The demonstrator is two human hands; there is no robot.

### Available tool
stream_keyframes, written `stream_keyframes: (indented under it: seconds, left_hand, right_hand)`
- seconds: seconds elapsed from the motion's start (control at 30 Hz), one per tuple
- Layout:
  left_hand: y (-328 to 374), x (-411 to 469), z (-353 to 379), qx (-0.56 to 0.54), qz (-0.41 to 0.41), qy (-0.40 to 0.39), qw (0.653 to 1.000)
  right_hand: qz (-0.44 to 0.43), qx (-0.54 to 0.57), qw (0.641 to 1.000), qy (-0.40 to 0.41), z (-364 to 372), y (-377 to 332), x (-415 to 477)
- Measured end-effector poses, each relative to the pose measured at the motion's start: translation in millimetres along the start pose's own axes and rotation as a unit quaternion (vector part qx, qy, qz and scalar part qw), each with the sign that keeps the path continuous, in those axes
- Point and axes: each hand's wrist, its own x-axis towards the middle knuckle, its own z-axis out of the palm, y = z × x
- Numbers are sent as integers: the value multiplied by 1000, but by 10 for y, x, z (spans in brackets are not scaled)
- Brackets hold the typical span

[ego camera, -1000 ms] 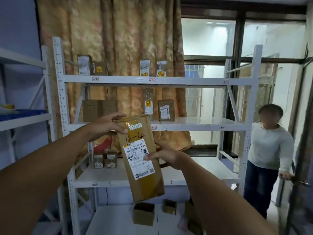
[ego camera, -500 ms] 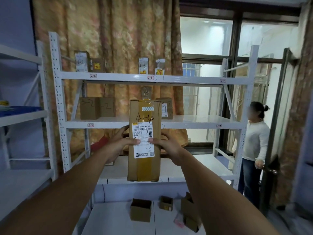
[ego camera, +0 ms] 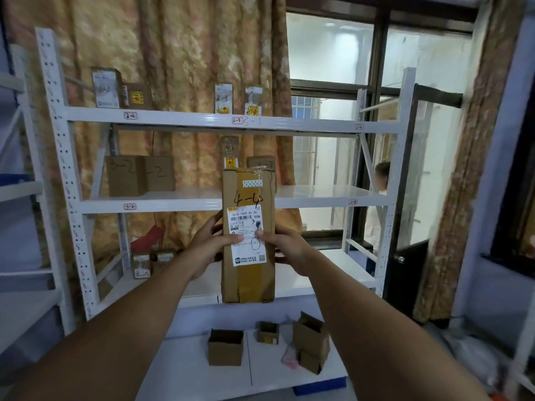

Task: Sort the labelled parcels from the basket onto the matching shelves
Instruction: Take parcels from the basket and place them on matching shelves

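I hold a tall brown cardboard parcel [ego camera: 248,238] upright in front of me; "4-4" is handwritten above its white shipping label. My left hand [ego camera: 209,245] grips its left edge and my right hand [ego camera: 285,246] grips its right edge, thumbs on the label. Behind it stands the white metal rack [ego camera: 202,120], with shelf tags reading 2-2, 2-3 and 3-2. Parcels marked 3-2 [ego camera: 139,175] stand on the middle shelf, and other parcels [ego camera: 105,87] stand on the top shelf. The basket is out of view.
Small boxes [ego camera: 225,347] sit on the bottom shelf, with two more [ego camera: 142,264] on the shelf above it at the left. A person [ego camera: 379,195] stands behind the rack's right post by a dark open door [ego camera: 405,273]. Another white rack [ego camera: 17,192] lines the left wall.
The parcel went from tilted, with my left hand on its top, to upright, held by both hands at its sides. The view shifted closer to the rack and the person moved behind the post.
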Motion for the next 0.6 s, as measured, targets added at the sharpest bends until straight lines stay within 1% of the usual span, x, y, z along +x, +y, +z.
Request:
stream_keyframes:
  seconds: [0.1, 0.27, 0.47, 0.6]
  left_hand:
    - [-86, 35, 136, -11, -5, -23, 1000]
    - [-342, 93, 425, -9, -42, -55, 998]
    - [-588, 98, 963, 86, -54, -55, 993]
    - [-577, 202, 1290, 106, -64, -80, 989]
  right_hand:
    - [18, 8, 1000, 14, -104, 104, -61]
    - [36, 13, 998, 56, -332, 343, -209]
    - [25, 19, 993, 109, -748, 713, -381]
    - [15, 13, 993, 117, -1167, 802, -418]
